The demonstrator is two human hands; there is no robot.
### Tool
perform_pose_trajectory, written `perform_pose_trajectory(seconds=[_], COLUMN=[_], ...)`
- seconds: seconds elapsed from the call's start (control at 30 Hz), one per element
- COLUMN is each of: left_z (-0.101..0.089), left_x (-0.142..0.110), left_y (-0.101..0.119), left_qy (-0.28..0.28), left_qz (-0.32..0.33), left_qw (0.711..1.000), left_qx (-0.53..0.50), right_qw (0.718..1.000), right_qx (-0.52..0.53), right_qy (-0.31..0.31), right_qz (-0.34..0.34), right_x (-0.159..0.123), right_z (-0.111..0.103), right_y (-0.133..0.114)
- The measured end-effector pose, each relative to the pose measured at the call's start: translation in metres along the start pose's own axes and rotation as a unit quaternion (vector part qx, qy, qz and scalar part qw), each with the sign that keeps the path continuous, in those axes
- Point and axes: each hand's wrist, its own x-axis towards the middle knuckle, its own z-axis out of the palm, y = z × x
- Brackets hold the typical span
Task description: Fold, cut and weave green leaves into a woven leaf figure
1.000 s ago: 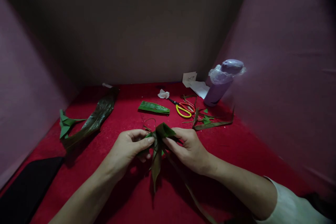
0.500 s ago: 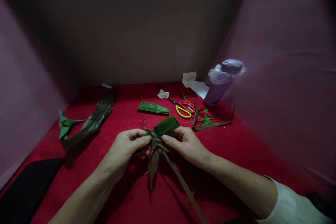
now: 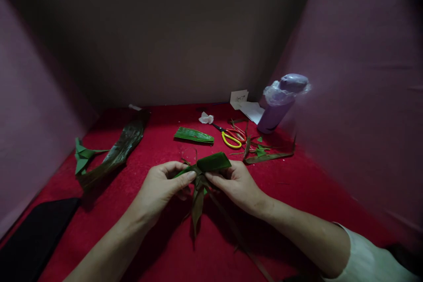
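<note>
A folded leaf piece (image 3: pixel 198 180) is pinched between both of my hands above the red cloth. It has a broad green flap at the top right, a brownish pointed tip hanging down and a long thin strip trailing to the lower right. My left hand (image 3: pixel 165 183) grips its left side, thumb on top near the knotted middle. On the other side my right hand (image 3: pixel 233 185) closes on it, thumb against the centre below the green flap. The fingers under the leaf are partly hidden.
Beyond my hands lie a green leaf section (image 3: pixel 194 135), yellow-and-red-handled scissors (image 3: pixel 231 139), crumpled tissue (image 3: pixel 206 118) and leaf scraps (image 3: pixel 261 152). A purple tumbler (image 3: pixel 276 112) stands at the right. Leftward are a folded green leaf figure (image 3: pixel 83 155), a wide dark leaf (image 3: pixel 120 150) and a black flat object (image 3: pixel 36 238).
The leaf piece has shifted slightly right and turned, so its green flap lies flatter and points more to the right. Both hands keep their hold.
</note>
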Motion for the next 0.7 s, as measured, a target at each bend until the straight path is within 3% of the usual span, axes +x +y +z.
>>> perform_pose_trajectory(seconds=[0.3,0.7], left_z=[0.0024,0.0030], left_x=[0.0011,-0.0025], left_y=[-0.0021,-0.0042], left_qy=[0.023,0.031], left_qz=[-0.003,0.057], left_qw=[1.000,0.995], left_qx=[0.016,0.070], right_qw=[1.000,1.000], right_qx=[0.004,0.015], right_qy=[-0.026,0.002], right_qz=[0.012,-0.018], right_x=[-0.0016,-0.0042], right_z=[0.0005,0.0030], right_y=[-0.0059,-0.0061])
